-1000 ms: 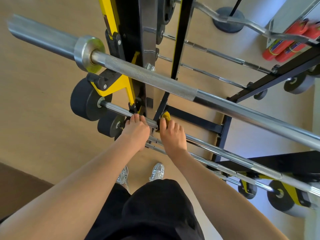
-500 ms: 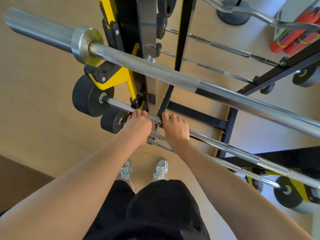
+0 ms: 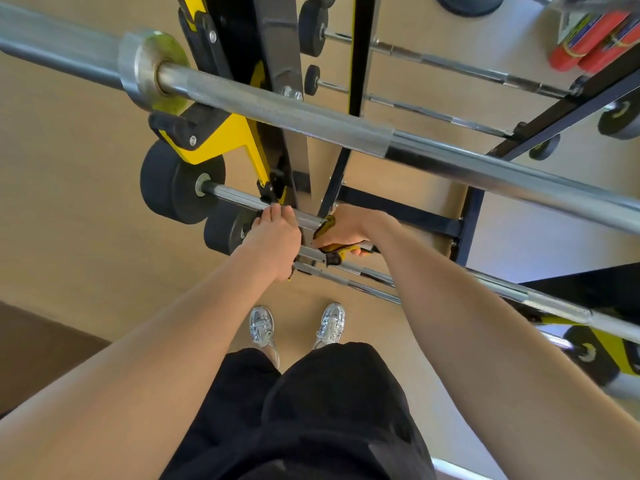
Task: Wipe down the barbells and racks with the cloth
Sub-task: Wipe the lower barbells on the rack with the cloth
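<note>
Lower barbell [image 3: 235, 199], mid-wipe: cloth [image 3: 341, 251] clasped round it by right hand [image 3: 349, 228]; left hand [image 3: 273, 240] braced beside, curl untellable. Next, likely: sliding stroke required.

Both bare arms are extended forward and down. The left hand [image 3: 273, 240] is set palm-down, fingers hooked over a barbell [image 3: 235, 197]. The right hand [image 3: 349, 230] is closed round a cloth [image 3: 341, 251].

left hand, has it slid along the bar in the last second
No. The left hand still holds the bar beside the small black plate, same as before.
</note>
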The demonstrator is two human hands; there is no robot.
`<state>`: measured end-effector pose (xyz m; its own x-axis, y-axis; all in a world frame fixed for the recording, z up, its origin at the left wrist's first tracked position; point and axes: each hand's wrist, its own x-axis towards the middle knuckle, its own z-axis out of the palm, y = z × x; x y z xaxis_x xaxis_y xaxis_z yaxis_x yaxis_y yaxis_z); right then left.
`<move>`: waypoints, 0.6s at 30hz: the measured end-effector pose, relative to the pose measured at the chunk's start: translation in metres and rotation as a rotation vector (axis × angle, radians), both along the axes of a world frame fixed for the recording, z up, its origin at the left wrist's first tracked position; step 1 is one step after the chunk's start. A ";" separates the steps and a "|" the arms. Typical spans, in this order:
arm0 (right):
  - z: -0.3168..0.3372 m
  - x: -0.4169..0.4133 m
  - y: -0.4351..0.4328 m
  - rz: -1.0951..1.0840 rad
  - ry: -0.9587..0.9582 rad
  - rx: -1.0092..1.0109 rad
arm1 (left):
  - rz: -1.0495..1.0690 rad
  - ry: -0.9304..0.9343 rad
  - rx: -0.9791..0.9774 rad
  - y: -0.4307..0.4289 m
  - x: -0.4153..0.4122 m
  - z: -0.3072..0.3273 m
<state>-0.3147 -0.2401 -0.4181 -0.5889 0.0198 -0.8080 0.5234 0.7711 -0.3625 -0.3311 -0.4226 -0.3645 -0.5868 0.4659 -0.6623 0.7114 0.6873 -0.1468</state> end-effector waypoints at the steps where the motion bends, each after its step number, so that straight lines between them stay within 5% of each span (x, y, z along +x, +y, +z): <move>1: -0.001 0.002 -0.007 0.049 0.081 0.116 | -0.001 -0.005 0.002 0.000 0.000 0.000; 4: -0.014 0.042 -0.038 0.246 0.541 0.545 | 0.013 -0.002 0.009 0.004 0.003 0.001; 6: -0.023 0.065 -0.047 0.313 0.686 0.625 | 0.018 0.013 0.011 0.006 0.004 -0.001; 9: -0.021 0.039 -0.032 0.209 0.571 0.484 | -0.001 0.010 0.006 0.005 0.002 -0.004; 13: -0.006 0.003 0.003 -0.053 0.049 -0.126 | -0.020 -0.010 -0.008 0.003 0.002 0.001; 15: -0.006 0.002 0.005 -0.085 0.009 -0.138 | -0.007 -0.033 0.002 0.003 -0.001 0.003; 18: -0.012 0.024 -0.010 -0.015 0.278 0.131 | 0.026 -0.056 0.041 0.001 -0.004 0.003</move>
